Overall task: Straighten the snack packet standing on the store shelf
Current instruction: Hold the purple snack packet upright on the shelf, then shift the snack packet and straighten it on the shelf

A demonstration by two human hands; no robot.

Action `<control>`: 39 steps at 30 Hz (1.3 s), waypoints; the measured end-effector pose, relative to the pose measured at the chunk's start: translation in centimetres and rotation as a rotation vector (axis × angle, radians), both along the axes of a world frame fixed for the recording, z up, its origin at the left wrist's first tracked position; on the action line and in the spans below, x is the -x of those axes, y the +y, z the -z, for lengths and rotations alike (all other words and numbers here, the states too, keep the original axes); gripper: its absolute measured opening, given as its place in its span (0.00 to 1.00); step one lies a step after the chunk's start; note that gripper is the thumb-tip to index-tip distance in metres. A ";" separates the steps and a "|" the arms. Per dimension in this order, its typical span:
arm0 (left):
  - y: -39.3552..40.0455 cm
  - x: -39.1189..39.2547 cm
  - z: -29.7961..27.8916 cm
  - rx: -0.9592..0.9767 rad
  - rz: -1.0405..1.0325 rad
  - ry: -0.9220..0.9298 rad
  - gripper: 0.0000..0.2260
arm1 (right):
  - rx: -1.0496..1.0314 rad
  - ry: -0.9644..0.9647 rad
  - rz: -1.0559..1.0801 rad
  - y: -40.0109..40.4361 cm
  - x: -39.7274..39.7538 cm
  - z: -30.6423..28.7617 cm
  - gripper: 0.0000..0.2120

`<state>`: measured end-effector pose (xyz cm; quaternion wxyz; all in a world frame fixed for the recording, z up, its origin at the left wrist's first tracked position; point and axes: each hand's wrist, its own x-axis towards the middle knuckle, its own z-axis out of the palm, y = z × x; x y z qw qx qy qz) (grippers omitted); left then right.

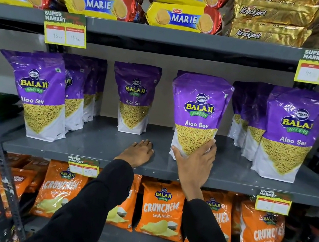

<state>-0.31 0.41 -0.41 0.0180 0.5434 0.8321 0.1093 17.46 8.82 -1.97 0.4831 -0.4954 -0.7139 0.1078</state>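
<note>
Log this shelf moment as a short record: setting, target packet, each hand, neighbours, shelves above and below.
setting: grey metal store shelf, head view
target: purple Aloo Sev packet, standing near the shelf's front edge
right hand: gripping the packet's lower part, thumb on its left edge, fingers on its right
left hand: palm flat on the shelf, touching no packet
neighbours: one Aloo Sev packet further back, rows of the same packet at both sides
above: Marie biscuit packs, Krackjack packs
below: orange Crunchem bags
</note>
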 end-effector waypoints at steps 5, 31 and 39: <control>-2.4 0.4 1.0 -0.182 -0.043 -0.087 0.23 | -0.244 0.207 -0.169 -2.5 -0.9 1.7 0.38; -12.9 18.0 0.2 0.033 0.007 0.161 0.23 | 0.377 0.165 -0.254 -4.8 27.0 -5.4 0.69; -12.8 18.5 0.8 0.040 0.011 0.181 0.25 | 0.387 0.190 -0.210 -4.5 28.0 -4.6 0.65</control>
